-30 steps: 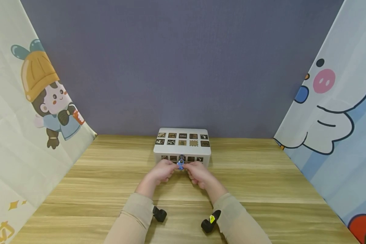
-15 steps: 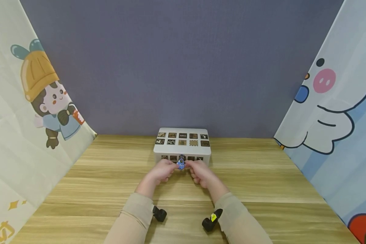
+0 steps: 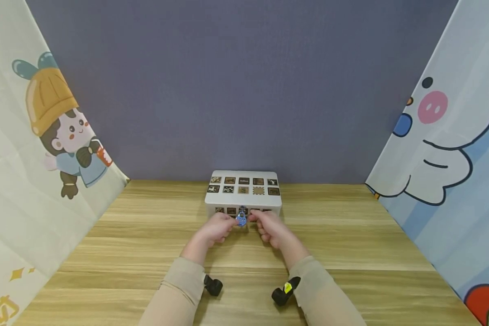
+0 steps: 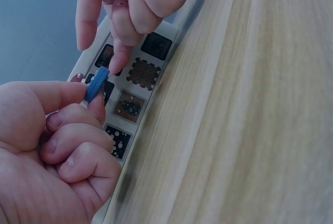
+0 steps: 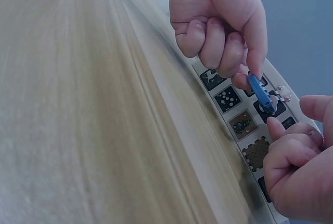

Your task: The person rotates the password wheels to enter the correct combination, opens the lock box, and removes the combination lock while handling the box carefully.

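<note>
A small blue padlock (image 3: 241,219) hangs at the clasp on the front of a white box (image 3: 244,200), which is printed with rows of little square pictures. My left hand (image 3: 217,227) pinches the padlock body by its edge between thumb and index finger. To the right of the lock is my right hand (image 3: 271,229), holding nothing. In the right wrist view, thumb and index finger of the right hand (image 5: 304,156) stand apart near the padlock (image 5: 261,93), the other fingers bent in. Whether the shackle is locked cannot be made out.
The box stands at the back of a wooden table (image 3: 325,235), close to a grey-blue panel (image 3: 244,90). Cartoon-printed cloths hang at the left (image 3: 8,181) and right (image 3: 464,172). A black camera (image 3: 213,286) is strapped to each wrist.
My right hand has let go of the padlock and moved slightly right, its thumb and index finger parting. My left hand keeps its pinch. The box has stayed in place.
</note>
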A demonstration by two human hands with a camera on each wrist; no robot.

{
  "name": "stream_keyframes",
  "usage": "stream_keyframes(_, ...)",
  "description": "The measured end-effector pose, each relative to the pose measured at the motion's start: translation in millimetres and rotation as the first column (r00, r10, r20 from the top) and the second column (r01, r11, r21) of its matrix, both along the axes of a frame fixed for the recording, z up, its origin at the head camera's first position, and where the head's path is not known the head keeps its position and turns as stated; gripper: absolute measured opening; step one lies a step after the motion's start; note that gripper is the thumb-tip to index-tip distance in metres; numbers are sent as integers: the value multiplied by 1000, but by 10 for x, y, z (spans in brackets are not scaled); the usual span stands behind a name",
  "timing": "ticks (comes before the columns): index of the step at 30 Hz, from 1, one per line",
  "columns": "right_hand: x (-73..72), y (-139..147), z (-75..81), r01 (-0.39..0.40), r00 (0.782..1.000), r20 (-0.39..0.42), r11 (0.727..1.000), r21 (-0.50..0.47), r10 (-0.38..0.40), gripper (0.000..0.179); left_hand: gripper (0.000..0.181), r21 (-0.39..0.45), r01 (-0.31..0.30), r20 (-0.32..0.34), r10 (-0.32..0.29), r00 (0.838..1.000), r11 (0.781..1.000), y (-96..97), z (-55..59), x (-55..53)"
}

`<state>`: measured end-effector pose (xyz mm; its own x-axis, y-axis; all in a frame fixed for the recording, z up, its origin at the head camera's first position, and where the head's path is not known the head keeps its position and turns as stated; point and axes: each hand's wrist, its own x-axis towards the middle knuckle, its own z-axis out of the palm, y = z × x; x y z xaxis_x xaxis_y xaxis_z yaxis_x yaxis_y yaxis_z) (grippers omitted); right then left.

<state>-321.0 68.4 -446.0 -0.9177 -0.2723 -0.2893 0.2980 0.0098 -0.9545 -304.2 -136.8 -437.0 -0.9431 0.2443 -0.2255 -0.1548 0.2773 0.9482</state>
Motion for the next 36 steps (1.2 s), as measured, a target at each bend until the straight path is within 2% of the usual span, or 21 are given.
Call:
stream_keyframes(6, 14, 8, 30, 4, 1000, -22, 1000, 26, -3, 44, 30, -12, 9, -7, -9, 1000, 1000, -10, -42, -33)
stream_keyframes(13, 15, -19, 48, 7, 999, -51, 997, 73, -3, 38, 33, -11, 25, -14, -25, 1000, 1000, -35, -35, -38)
stream_keyframes(19, 22, -44, 28, -19, 997, -71, 993, 114, 28, 36, 32, -8, 27, -8, -27, 1000, 1000, -37, -32, -39)
stream_keyframes(27, 68, -89, 3, -53, 994, -89, 992, 114, 64, 34, 30, -5, 25, -8, -25, 1000, 1000, -37, -37, -34)
stream_keyframes(36, 71, -121, -29, -55, 994, -85, 994, 97, 64, 29, 31, -17, 27, -1, -27, 1000, 1000, -33, -14, -20)
